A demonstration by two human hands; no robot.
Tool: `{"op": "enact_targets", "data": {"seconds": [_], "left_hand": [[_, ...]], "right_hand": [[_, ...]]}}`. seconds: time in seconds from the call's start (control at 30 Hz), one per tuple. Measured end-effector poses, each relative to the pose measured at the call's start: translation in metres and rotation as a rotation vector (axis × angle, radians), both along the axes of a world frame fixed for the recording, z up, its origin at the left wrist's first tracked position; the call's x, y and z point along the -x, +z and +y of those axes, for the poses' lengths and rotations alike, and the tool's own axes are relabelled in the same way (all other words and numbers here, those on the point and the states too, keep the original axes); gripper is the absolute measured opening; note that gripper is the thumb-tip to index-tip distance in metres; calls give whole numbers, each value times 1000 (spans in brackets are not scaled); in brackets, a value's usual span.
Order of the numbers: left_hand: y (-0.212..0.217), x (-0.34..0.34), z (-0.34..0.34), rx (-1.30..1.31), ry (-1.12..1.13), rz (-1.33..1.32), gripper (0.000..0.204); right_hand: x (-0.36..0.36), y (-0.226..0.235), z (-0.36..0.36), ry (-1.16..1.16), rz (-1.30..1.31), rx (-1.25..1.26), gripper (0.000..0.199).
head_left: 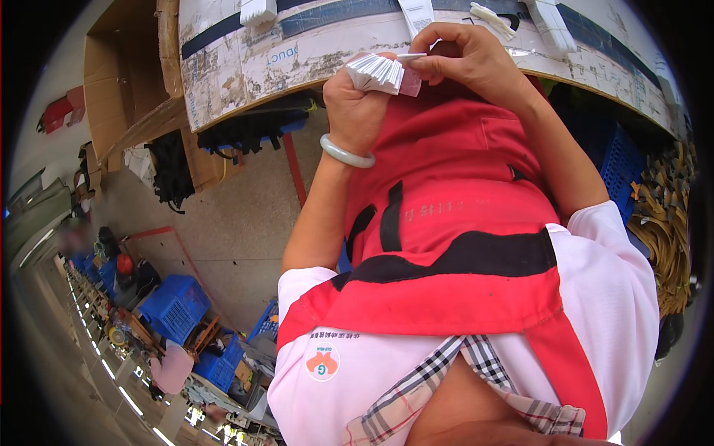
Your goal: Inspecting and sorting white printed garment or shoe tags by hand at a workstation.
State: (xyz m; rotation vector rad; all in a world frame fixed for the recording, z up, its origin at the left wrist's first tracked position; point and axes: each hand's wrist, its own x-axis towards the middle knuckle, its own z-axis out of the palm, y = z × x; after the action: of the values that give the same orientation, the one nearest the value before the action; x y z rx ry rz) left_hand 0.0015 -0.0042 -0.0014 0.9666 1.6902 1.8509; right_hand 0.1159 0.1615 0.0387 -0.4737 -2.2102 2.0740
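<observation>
My left hand (355, 111), with a pale bangle (346, 153) at its wrist, is wrapped round a thick bundle of white paper slips (374, 73), whose ends fan out at the top. A pinkish piece (410, 80) shows beside the bundle; I cannot make out what it is. Close by on the right, my right hand (467, 61) pinches one thin white slip (411, 56) between thumb and fingers at the bundle's edge. Both hands are held at the near edge of the worktable (245, 78).
Across the worktable lie white stacks (258, 12) (549, 27), a printed white sheet (417, 15) and a small off-white bundle (492, 20). An open cardboard box (126, 82) stands left. Black straps (256, 126) hang below the table. Blue crates (175, 306) and brown straps (667, 223) flank me.
</observation>
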Motion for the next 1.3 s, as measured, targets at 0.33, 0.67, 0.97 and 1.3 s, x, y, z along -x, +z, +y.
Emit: {"op": "enact_targets", "data": {"seconds": [0.33,0.67,0.97,1.3], "left_hand": [[0,2,1,140,-220,-618,14],[-10,0,0,89,-433,-761,33],[-9,-3,6,115,-357,-697,22],[-3,4,14,-84,113,57,15]], "right_hand": [[-8,25,10,382,-129,286,13],[3,-11,-6,-4,66,-38,19],[32,-46,50,-320,342,-750,12],[13,-15,12,-73,565,-437,14]]}}
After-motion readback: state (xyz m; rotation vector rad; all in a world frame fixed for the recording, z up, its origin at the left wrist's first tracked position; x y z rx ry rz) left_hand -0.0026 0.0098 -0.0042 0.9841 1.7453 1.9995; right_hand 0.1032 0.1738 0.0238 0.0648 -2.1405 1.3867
